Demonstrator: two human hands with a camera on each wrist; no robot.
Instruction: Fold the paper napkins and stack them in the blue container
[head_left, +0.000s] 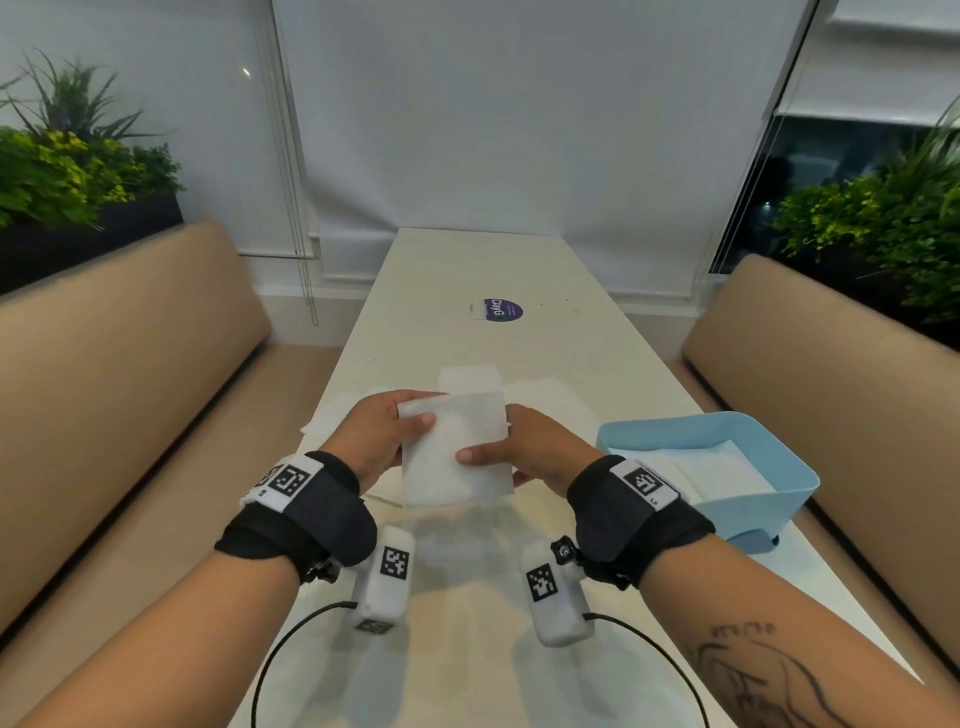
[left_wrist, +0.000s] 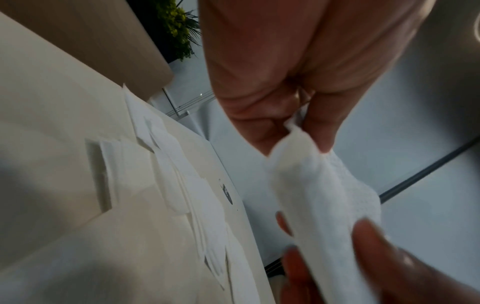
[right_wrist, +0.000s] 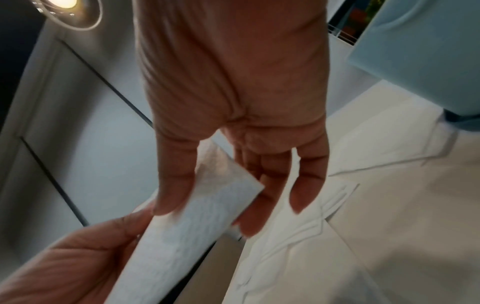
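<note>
- Currently both hands grip one napkin (head_left: 454, 449). The left hand (head_left: 371, 441) pinches its far left corner under the thumb. The right hand (head_left: 524, 452) pinches its right edge, thumb on top and fingers beneath. The napkin hangs in the air between them, above the table (head_left: 467, 270), not yet in the blue container (head_left: 748, 525).
- Tearing looks the nearest risk: the paper is thin, and hands drawing apart would likely rip it at a pinch.
- Folding in the air gives no surface to square against, so edges may land askew and the crease run crooked.
- A light pinch could slip and drop the napkin onto the loose napkins (head_left: 550, 400) lying flat just beyond, muddling folded with unfolded.
- The container stands near the table's right edge and holds stacked napkins (head_left: 717, 467). A careless forearm on the way over could shove it, or a napkin let go too high could spring open and sit unevenly on that stack.
</note>
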